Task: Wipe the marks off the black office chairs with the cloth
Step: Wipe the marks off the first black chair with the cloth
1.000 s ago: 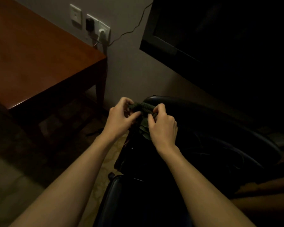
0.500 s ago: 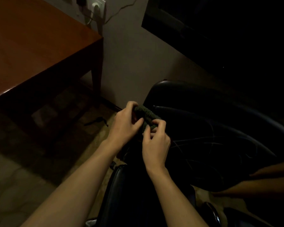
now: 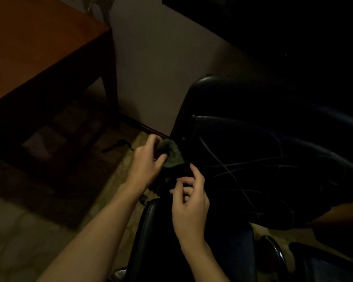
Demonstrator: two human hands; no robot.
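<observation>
A: Left hand [image 3: 145,165]?
B: Clenched round the dark green cloth [image 3: 172,154], thumb across the front, fingers curled over the top of the bunched fabric.

A: And the cloth's place?
B: Held up at the left edge of the black office chair [image 3: 263,159], touching or just beside the near corner of its seat. Hard to tell which in that dim light. Lower part of the fabric lost in shadow between the two hands.

A: Right hand [image 3: 189,202]?
B: Fingers curled, thumb raised toward the cloth's lower end. Pinching a hanging fold, or merely close to it? Could not tell; too dark there.

A: Marks on the chair?
B: Thin pale lines scrawled across the black seat, crossing each other, to the right of the right hand.

A: Anything nearer?
B: A second black chair [image 3: 151,237], its glossy edge directly under the right wrist.

A: Surroundings?
B: Reddish-brown wooden table [image 3: 39,43] at upper left, one leg standing near the pale wall [image 3: 157,78]. Patterned carpet [image 3: 29,231] below. A small dark strap-like scrap [image 3: 116,145] lying on the floor, just left of the left hand.
</observation>
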